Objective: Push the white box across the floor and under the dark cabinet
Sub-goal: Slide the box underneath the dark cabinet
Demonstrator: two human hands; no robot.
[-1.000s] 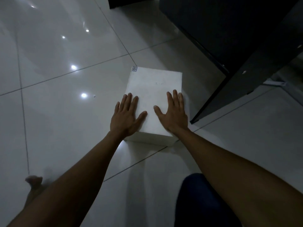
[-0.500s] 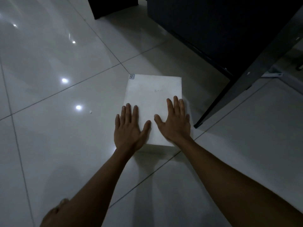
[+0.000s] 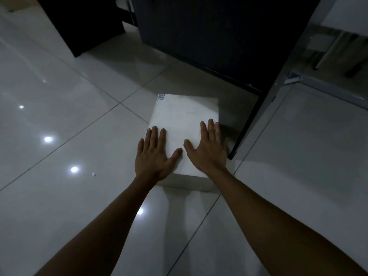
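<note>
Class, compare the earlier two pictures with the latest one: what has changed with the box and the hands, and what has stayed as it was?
The white box has slid forward across the floor, nearer the dark cabinet; its far end now lies close to the cabinet's lower edge. Nothing was taken hold of or let go. The left hand and right hand stay flat, fingers spread, on the box's near end.

The white box (image 3: pixel 184 124) now sits closer to the dark cabinet (image 3: pixel 219 36), whose edge has grown in the upper frame. The knee and foot have left the bottom of the frame.
</note>
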